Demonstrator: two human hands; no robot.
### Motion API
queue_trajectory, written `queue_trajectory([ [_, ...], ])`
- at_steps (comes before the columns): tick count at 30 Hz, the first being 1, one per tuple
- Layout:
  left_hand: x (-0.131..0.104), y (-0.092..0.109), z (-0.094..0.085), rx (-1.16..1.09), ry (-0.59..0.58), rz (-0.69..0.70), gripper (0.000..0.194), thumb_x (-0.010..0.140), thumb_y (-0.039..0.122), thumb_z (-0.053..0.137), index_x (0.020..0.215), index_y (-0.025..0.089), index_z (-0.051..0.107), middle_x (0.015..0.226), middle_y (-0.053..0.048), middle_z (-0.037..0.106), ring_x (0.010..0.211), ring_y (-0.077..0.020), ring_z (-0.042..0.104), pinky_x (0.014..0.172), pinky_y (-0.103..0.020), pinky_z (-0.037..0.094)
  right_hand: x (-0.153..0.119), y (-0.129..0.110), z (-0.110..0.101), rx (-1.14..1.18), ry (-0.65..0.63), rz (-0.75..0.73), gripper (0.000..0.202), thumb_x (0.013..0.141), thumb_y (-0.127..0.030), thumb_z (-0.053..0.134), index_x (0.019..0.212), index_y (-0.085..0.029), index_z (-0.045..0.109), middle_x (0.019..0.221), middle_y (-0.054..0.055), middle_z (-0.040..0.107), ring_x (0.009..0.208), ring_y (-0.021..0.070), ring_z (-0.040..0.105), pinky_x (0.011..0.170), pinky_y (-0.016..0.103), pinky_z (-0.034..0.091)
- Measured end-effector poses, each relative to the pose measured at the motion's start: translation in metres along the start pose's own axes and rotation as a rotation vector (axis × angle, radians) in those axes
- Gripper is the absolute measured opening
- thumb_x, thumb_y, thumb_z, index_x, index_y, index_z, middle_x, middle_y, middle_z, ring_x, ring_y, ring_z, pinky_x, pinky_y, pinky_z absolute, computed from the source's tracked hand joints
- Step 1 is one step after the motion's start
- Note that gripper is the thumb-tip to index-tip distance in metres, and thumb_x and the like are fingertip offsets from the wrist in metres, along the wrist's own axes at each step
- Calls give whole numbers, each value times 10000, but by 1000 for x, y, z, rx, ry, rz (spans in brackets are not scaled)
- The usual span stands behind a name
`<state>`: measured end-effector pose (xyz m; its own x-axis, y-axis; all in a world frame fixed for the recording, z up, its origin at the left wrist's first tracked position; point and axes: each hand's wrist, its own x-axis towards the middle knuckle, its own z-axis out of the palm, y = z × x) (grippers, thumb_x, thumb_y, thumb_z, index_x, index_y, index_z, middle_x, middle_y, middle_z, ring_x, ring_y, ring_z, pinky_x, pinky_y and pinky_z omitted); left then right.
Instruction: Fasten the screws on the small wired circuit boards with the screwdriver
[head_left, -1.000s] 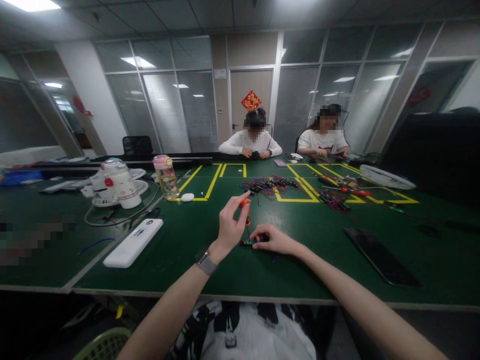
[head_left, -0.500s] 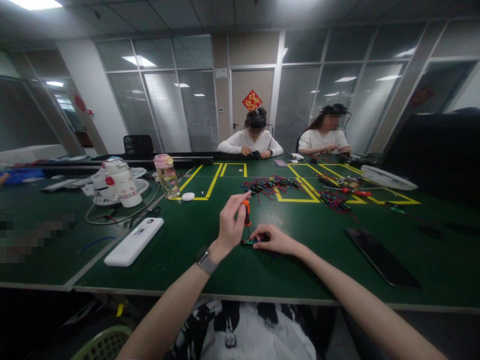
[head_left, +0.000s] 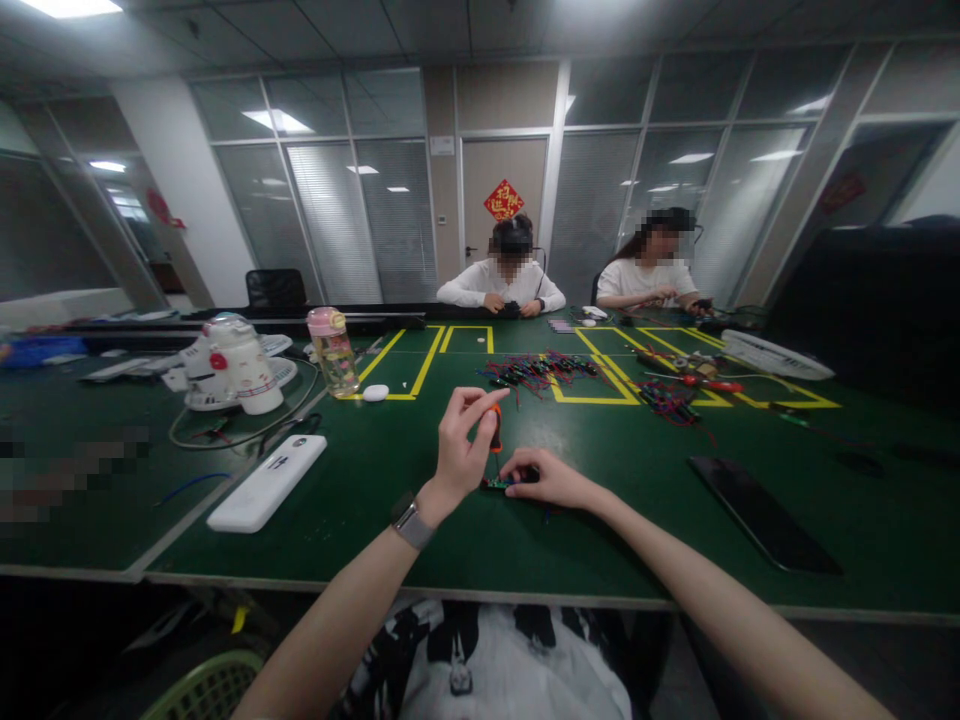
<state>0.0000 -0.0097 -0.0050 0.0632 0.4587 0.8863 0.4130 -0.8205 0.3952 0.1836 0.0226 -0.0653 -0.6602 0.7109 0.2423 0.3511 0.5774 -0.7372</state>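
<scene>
My left hand [head_left: 463, 445] is wrapped round the orange and black handle of a screwdriver [head_left: 496, 432], its index finger stretched out over the top. The thin shaft points down to a small green circuit board [head_left: 496, 484] on the green table. My right hand [head_left: 551, 478] pinches the board's right side, with dark and blue wires partly hidden under its fingers. Beyond my hands lies a pile of small boards with red and blue wires [head_left: 547, 369].
A white power bank [head_left: 268, 484] and a pink-lidded bottle [head_left: 333, 350] stand left, beside a white bottle [head_left: 253, 365]. At right lies a black phone [head_left: 763, 513]. Two people [head_left: 501, 280] sit across the table [head_left: 360, 540]. Yellow tape [head_left: 600, 402] marks its far part.
My left hand's fingers have shifted on the screwdriver handle, the index finger now reaching further right. My right hand and the board stay where they were.
</scene>
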Motion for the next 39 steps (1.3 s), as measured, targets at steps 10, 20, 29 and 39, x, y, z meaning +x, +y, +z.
queue_trajectory([
  [10,4,1,1,-76,-26,-4,284,950,184,478,1200,201,611,980,-51,643,896,-147,599,813,-280,477,-1,1,0,14,2,5,238,755,-325,733,920,-153,729,738,3,560,677,136,520,657,257,420],
  [20,1,1,-1,-52,-12,29,255,954,225,477,1135,212,657,951,-42,586,878,-141,573,777,-260,469,-1,1,1,22,14,1,226,748,-300,733,913,-146,729,736,2,561,677,135,522,655,254,416],
  [29,3,0,2,-70,-12,16,257,936,197,519,1173,208,617,956,-40,629,885,-146,594,810,-278,476,0,4,1,8,13,-1,230,749,-307,734,915,-147,730,731,4,563,673,137,521,642,251,411],
  [39,1,0,1,-59,-70,-12,335,985,224,388,1250,224,592,1065,-70,573,968,-157,573,849,-294,473,0,4,1,8,18,-8,236,750,-322,739,919,-157,730,744,3,571,679,136,529,656,254,422],
])
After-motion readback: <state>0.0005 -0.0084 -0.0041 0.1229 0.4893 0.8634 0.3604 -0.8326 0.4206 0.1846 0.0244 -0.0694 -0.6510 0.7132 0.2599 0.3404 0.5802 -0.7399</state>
